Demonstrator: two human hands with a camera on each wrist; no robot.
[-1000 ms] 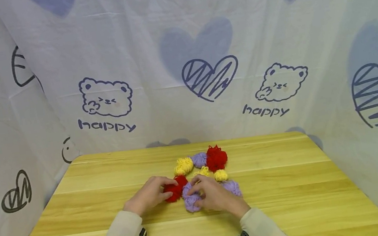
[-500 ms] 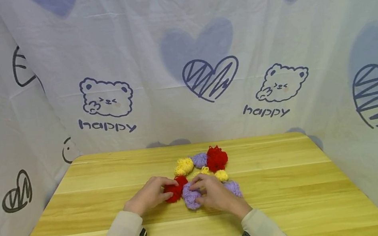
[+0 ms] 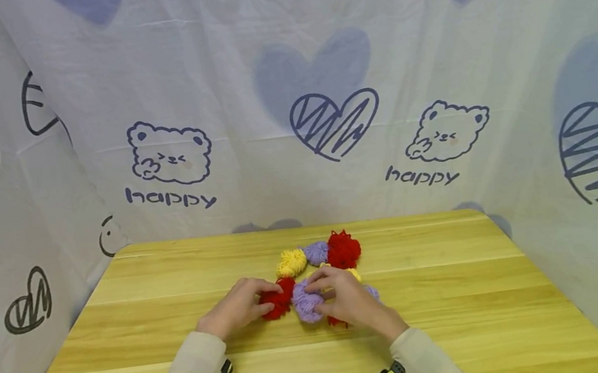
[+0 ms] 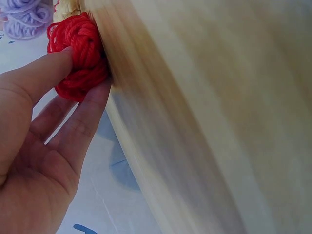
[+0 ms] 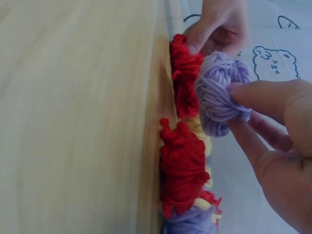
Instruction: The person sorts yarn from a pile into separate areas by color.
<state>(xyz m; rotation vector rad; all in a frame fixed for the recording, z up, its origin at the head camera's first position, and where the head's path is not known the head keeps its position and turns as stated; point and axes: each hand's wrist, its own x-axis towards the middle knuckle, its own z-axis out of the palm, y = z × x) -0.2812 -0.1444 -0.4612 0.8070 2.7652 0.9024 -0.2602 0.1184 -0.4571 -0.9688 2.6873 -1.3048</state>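
My left hand (image 3: pixel 238 310) grips a small red yarn ball (image 3: pixel 276 302) at the left of a cluster of yarn balls, thumb on one side and fingers on the other. In the left wrist view that red ball sits against the wooden table. My right hand (image 3: pixel 354 301) pinches a purple yarn ball (image 5: pixel 222 92) between thumb and fingers, held up off the table in the right wrist view. Below it lies another red yarn ball (image 5: pixel 183 168), mostly hidden by my right hand in the head view.
Behind my hands lie a yellow yarn ball (image 3: pixel 291 263), a purple one (image 3: pixel 317 253) and a larger red one (image 3: pixel 344 250). More yellow and purple yarn shows partly around my right hand. The wooden table (image 3: pixel 464 297) is backed by a printed white cloth (image 3: pixel 252 180).
My right hand has shifted a little right and away with the purple yarn ball. A red yarn ball now shows beneath that hand. My left hand stays on its red ball.
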